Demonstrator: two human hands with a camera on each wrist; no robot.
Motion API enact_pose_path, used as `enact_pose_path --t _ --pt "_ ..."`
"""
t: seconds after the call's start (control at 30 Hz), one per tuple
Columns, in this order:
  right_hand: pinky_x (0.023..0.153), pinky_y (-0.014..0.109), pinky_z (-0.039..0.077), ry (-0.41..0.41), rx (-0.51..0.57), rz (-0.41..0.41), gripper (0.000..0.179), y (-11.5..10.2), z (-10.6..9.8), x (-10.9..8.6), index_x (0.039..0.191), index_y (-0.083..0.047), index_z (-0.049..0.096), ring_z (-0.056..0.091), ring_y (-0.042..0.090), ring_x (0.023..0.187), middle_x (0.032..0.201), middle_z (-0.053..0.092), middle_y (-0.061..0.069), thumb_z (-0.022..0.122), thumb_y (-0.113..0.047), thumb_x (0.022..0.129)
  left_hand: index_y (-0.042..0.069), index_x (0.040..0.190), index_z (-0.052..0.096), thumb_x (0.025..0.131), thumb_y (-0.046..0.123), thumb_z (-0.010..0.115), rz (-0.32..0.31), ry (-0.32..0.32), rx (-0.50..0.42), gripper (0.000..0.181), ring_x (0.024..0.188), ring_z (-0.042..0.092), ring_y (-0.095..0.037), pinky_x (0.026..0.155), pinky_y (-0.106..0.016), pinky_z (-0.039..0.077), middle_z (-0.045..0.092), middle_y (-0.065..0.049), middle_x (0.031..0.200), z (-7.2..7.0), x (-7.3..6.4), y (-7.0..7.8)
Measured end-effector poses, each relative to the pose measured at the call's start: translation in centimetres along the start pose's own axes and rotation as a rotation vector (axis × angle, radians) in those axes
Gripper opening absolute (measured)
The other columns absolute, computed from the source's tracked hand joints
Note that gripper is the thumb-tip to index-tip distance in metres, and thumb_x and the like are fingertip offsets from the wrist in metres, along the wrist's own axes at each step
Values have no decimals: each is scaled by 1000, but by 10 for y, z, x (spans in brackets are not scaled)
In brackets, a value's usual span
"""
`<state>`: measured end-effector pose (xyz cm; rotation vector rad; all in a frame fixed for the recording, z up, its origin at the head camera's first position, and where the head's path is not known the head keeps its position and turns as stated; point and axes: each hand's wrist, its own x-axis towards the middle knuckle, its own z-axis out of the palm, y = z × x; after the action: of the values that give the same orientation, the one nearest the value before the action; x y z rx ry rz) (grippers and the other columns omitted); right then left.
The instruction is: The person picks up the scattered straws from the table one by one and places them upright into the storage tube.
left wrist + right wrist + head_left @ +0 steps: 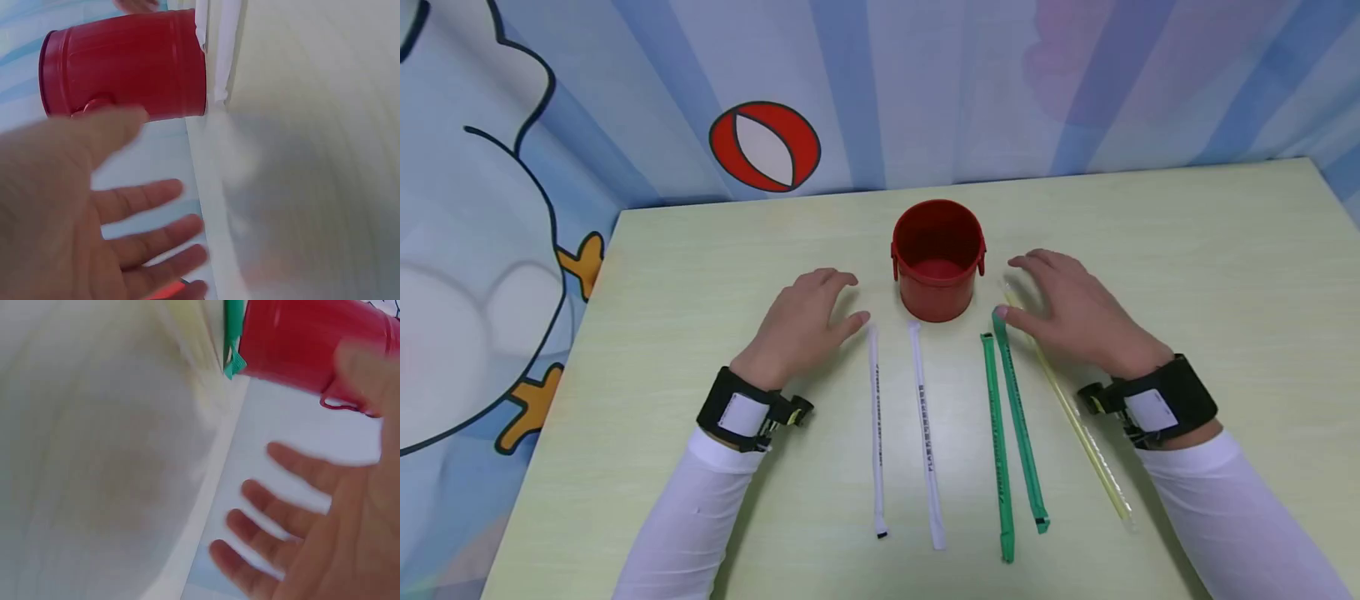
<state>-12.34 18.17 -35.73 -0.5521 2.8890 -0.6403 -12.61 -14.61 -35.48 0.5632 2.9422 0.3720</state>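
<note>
Red cup between hands, straws near

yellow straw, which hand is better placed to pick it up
Right, probably. The right hand lies over the top end of the yellow straw, while the left hand sits beyond the red cup and the white straws.

— How many straws lay on the worktop?

— Five in all. Two were in white wrappers: one white straw on the left, a second white straw just beside it. Two were green: one green straw and another green straw close alongside. The fifth was a single yellow straw, off to the right.

— And containers?

— One red bucket, nothing more of that kind.

— Hands?

— Two: one left hand and one right hand, each wearing one black wrist strap.
</note>
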Motion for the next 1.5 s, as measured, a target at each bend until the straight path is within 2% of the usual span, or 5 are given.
enact_pose_path --t 0.13,0.3,0.53,0.93,1.5 --pt "69 42 46 -1 41 107 43 6 -7 -4 108 -1 58 54 28 83 96 61 16 54 -41 94 7 106 61 91 28 63 -65 -61 -48 27 87 53 -21 74 -34 47 58 -9 99 1 -1 -3" --pt "50 29 34 -188 32 144 33 10 -9 -8 82 -7 58 47 19 59 64 52 4 58 -39 92 8 92 58 89 20 66 -57 -118 -44 15 74 49 -19 62 -29 40 54 -6 82 6 -2 -6" --pt "49 28 31 -274 19 128 29 8 -4 -11 70 -11 60 45 17 57 58 47 1 65 -35 86 9 90 55 89 21 66 -56 -112 -52 16 70 49 -19 58 -27 36 53 -5 75 9 -3 -7" --pt "47 27 30 -254 -7 102 20 6 -1 -11 70 -10 62 43 15 52 57 47 0 61 -21 86 10 89 55 89 21 66 -58 -116 -51 15 69 49 -18 57 -26 35 53 -5 74 10 -4 -7" --pt "45 29 30 -46 6 100 21 -4 -28 -6 70 -7 57 42 19 51 56 44 3 53 -19 87 10 90 55 90 22 65 -66 -125 -51 16 68 48 -18 57 -26 35 52 -5 74 6 -2 -6"
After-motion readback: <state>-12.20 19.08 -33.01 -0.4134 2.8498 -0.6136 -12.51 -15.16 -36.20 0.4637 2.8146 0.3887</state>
